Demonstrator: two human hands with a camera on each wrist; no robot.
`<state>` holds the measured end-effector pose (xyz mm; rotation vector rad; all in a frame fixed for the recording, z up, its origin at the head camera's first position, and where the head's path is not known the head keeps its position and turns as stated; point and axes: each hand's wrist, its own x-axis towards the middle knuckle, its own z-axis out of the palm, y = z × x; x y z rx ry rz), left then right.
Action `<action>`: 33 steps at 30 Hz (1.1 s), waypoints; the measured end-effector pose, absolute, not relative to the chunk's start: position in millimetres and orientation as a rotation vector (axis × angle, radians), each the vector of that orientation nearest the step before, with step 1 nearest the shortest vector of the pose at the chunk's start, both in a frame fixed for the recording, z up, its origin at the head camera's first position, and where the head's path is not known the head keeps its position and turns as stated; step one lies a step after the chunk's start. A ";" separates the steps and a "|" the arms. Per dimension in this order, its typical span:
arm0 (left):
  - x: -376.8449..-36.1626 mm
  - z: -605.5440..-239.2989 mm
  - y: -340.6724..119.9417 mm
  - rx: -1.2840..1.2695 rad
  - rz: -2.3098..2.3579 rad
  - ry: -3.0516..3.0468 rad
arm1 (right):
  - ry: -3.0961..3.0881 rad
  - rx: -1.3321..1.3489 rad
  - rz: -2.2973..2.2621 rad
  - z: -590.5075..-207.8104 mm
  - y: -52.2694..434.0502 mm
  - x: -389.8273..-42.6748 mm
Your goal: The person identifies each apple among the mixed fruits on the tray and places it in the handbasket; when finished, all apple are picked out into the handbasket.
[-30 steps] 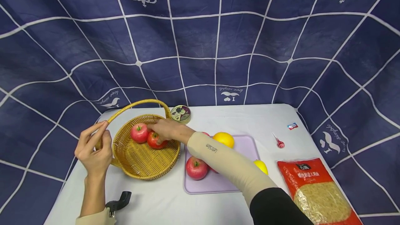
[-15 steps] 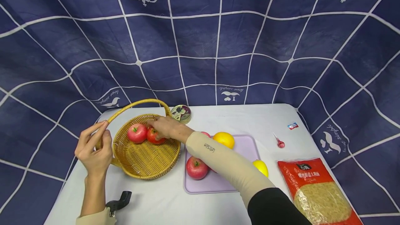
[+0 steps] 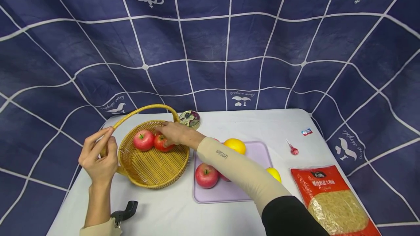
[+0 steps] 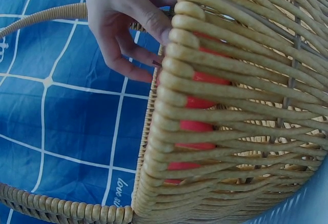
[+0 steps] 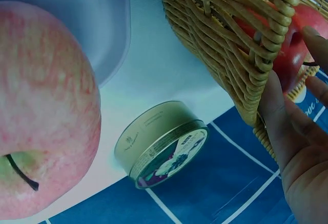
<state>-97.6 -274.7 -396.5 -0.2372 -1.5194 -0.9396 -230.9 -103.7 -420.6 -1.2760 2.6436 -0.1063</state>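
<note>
Basket (image 3: 154, 166) woven wicker | right hand (image 3: 175, 134) grips glossy round apple (image 3: 162, 143)

Light fell bright and even across the head view, soft from above, with only faint shadows under the basket (image 3: 152, 163) and the tray (image 3: 229, 192). No harsh glare showed, just a mild sheen on the red packet (image 3: 331, 199). The backdrop cloth (image 3: 229, 46) bowed outward toward the edges, a wide-lens curve bending its white grid lines. Both wrist views carried a cool blue cast. In the right wrist view the big apple (image 5: 46, 111) sat too close and soft. The wicker (image 4: 230, 106) in the left wrist view stayed fairly crisp.
</note>
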 end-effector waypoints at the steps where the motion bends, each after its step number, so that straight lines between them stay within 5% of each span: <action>1: -97.7 -396.2 -274.2 -0.238 -0.941 -1.517 | 2.641 -1.278 -0.112 -420.0 -102.6 -230.6; 22: -97.5 -394.7 -271.4 -0.237 -0.944 -1.510 | 2.535 -1.500 -0.352 -396.0 -32.7 -221.3; 33: -98.7 -395.7 -271.9 -0.237 -0.945 -1.497 | 2.454 -1.401 -0.513 -392.7 33.8 -217.2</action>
